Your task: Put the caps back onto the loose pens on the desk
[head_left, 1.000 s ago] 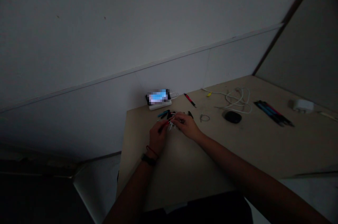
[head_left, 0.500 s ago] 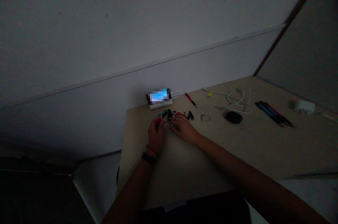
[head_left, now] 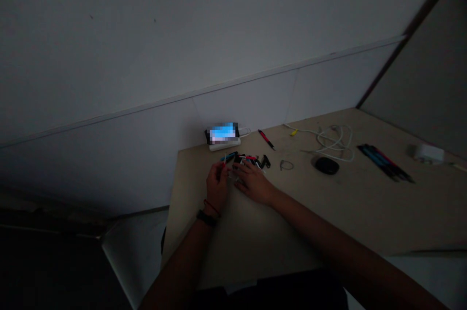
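Red piece [head_left: 224,165] in left hand [head_left: 216,181]; right hand [head_left: 253,182] over loose parts [head_left: 250,157]

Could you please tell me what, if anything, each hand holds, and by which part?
The left hand pinches a red piece below its raised pale tip; whether the right hand holds anything cannot be told.

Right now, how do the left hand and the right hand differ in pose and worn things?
The left hand pinches a small red piece; the right hand extends its fingers over loose parts. The left wrist wears a dark band and red cord; the right wrist is bare. Both hands are ungloved.
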The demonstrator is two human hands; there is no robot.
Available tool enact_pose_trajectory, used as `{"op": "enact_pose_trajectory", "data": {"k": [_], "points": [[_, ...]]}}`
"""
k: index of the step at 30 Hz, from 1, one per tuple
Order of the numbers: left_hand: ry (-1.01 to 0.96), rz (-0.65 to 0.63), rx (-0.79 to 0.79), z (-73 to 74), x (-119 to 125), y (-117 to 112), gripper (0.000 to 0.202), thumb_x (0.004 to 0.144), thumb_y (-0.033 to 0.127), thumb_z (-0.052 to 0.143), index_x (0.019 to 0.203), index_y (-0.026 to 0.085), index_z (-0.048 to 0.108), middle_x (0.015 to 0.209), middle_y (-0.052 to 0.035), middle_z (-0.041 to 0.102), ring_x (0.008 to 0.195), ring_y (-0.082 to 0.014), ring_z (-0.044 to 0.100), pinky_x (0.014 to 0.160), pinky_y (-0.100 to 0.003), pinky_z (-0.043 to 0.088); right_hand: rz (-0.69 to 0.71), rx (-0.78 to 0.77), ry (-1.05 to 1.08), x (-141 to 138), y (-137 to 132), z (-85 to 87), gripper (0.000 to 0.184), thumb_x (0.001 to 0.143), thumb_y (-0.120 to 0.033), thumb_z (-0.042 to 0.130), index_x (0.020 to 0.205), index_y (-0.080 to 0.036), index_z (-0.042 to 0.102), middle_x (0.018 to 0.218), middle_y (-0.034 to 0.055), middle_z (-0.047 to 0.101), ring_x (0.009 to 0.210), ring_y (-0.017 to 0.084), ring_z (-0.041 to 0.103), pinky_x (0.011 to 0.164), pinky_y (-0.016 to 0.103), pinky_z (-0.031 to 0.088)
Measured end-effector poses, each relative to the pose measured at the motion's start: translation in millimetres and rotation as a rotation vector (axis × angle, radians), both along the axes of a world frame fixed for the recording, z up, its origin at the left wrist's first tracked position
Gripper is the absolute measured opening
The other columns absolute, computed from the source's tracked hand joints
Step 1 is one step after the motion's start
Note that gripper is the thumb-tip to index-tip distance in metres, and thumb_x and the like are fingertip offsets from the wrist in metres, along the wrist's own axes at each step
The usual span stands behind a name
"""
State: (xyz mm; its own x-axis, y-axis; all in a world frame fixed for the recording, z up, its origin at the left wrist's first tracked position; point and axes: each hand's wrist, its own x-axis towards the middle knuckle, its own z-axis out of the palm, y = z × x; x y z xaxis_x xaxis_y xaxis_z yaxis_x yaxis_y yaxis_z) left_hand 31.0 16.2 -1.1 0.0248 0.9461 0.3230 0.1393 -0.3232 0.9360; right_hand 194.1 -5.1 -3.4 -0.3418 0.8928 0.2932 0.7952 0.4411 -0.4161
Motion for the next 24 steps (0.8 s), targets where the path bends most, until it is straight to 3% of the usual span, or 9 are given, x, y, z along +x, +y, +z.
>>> {"op": "enact_pose_trajectory", "data": {"k": [7,15,24], "points": [[-0.026,0.010,-0.006,3.0,0.9,-1.0,0.029,0.094,0.043,0.057,0.105,0.018,0.063,0.096,-0.0074,0.070,0.086,-0.0176,0.066,0.080,-0.031,0.052,0.005,-0.026,-0.059,-7.5,-3.0,2.5,0.046,0.095,-0.031,0.054,0.139,-0.020,0.057,0.148,0.0119,0.053,0.143,0.039,0.034,0.113,0.059,0.029],[-0.042,0.002,-0.031,-3.3,0.0,-1.1,0.027,0.093,0.040,0.058,0.106,0.018,0.063,0.097,-0.0072,0.070,0.090,-0.0179,0.066,0.084,-0.031,0.051,0.013,-0.022,-0.056,-4.3,-3.9,3.7,0.040,0.097,-0.030,0.050,0.132,-0.017,0.063,0.144,0.0110,0.056,0.142,0.036,0.036,0.113,0.055,0.033],[-0.024,0.007,-0.048,0.5,1.1,-4.8,0.029,0.093,0.039,0.057,0.110,0.017,0.062,0.101,-0.0084,0.071,0.093,-0.0197,0.067,0.084,-0.032,0.052,0.007,0.001,-0.056,-4.2,-5.8,2.1,0.042,0.093,-0.027,0.056,0.134,-0.019,0.063,0.144,0.0116,0.056,0.143,0.035,0.035,0.113,0.056,0.035]]}}
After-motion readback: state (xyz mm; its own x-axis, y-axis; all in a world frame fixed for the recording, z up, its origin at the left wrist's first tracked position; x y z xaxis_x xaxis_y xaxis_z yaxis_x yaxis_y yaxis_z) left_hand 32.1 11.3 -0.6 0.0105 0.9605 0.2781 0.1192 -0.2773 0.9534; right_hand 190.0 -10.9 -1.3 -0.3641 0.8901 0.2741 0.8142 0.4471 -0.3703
